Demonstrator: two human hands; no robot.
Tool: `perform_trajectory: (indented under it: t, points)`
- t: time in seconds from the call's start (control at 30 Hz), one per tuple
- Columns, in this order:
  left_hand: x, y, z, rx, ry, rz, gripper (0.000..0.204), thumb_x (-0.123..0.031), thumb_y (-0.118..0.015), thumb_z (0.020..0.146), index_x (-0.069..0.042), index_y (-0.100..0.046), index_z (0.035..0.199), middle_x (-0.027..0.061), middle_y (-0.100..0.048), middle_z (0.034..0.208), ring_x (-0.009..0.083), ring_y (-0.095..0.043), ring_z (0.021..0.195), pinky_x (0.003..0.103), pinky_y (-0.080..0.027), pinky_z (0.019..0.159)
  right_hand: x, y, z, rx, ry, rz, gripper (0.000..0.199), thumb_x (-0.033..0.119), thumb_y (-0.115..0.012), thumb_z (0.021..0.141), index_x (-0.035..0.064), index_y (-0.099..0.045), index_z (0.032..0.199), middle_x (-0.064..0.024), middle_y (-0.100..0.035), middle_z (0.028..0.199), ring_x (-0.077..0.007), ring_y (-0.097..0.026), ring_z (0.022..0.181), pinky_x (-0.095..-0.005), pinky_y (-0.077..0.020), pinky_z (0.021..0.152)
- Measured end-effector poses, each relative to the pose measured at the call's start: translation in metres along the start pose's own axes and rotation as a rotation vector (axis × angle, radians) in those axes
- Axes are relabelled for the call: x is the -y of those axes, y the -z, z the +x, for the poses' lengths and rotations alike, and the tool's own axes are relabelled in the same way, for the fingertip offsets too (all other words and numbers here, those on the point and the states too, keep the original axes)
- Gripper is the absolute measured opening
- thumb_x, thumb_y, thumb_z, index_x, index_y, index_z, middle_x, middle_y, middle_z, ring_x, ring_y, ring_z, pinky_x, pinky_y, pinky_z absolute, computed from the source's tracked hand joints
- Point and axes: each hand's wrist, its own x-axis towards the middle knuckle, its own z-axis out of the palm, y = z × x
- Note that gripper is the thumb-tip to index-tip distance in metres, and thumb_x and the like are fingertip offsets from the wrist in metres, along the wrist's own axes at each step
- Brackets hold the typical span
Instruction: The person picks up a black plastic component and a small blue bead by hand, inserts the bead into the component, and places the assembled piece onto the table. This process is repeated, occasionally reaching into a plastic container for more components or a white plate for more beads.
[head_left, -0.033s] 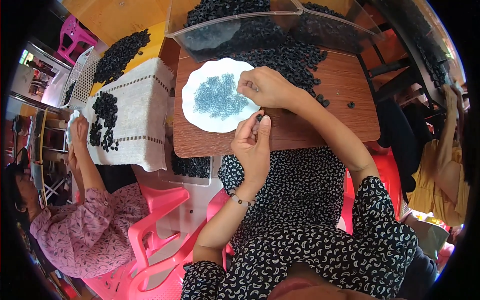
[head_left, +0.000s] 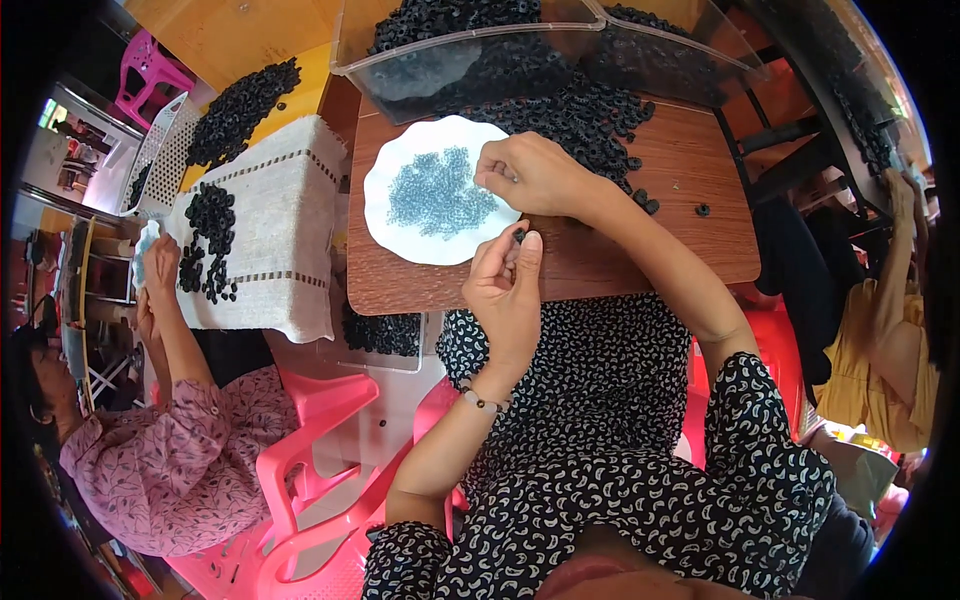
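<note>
Pinching a small black ring (head_left: 519,237) between left hand (head_left: 505,290) fingertips at frame centre, just below the white plate (head_left: 392,232). Right hand (head_left: 535,175) fingers closed, dipping at the plate's right rim among tiny blue-grey beads (head_left: 437,193). Fitting step, seemingly; next, steady bead-to-ring alignment.

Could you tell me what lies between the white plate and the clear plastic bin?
In the head view, only bare brown tabletop separates the white plate from the clear plastic bin.
</note>
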Motion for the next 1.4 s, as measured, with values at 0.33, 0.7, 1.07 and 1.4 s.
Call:
perform_trajectory:
  t: [0.33, 0.7, 1.07, 1.4]
  points:
    - [-0.003, 0.0, -0.002, -0.004, 0.003, 0.022, 0.027, -0.013, -0.074, 0.096, 0.003, -0.072, 0.117, -0.0034, -0.055, 0.093, 0.0034, -0.044, 0.078, 0.019, -0.04, 0.068, 0.009, 0.015, -0.005, 0.108, -0.018, -0.151, 0.022, 0.021, -0.064, 0.093, 0.0019, -0.073, 0.092, -0.0159, -0.07, 0.073, -0.0307, -0.068, 0.064, -0.0405, -0.052, 0.062]
    - [-0.004, 0.001, -0.001, -0.01, 0.01, 0.055, 0.025, -0.013, -0.074, 0.095, 0.003, -0.073, 0.115, -0.0038, -0.055, 0.093, 0.0033, -0.045, 0.078, 0.019, -0.039, 0.067, 0.006, 0.013, 0.011, 0.151, 0.09, -0.275, 0.012, 0.012, -0.069, 0.084, 0.0076, -0.076, 0.092, -0.009, -0.073, 0.086, -0.0312, -0.066, 0.09, -0.0456, -0.0497, 0.083]
    - [-0.009, 0.001, -0.001, 0.01, 0.021, 0.034, 0.029, -0.012, -0.075, 0.095, 0.004, -0.071, 0.119, -0.0042, -0.054, 0.093, 0.0026, -0.045, 0.078, 0.018, -0.039, 0.067, 0.001, 0.01, 0.012, 0.08, 0.079, -0.41, 0.008, 0.012, -0.075, 0.08, 0.0082, -0.072, 0.087, -0.0084, -0.071, 0.085, -0.0307, -0.062, 0.089, -0.0433, -0.0489, 0.081]
    - [-0.014, 0.003, 0.001, 0.008, -0.017, 0.051, 0.032, -0.011, -0.071, 0.097, 0.005, -0.068, 0.125, -0.0014, -0.063, 0.095, 0.0059, -0.062, 0.085, 0.021, -0.053, 0.075, 0.019, 0.031, 0.0, 0.095, -0.125, 0.352, 0.019, 0.021, -0.069, 0.095, 0.0023, -0.073, 0.097, -0.0041, -0.072, 0.09, -0.013, -0.064, 0.089, -0.0293, -0.0489, 0.08]
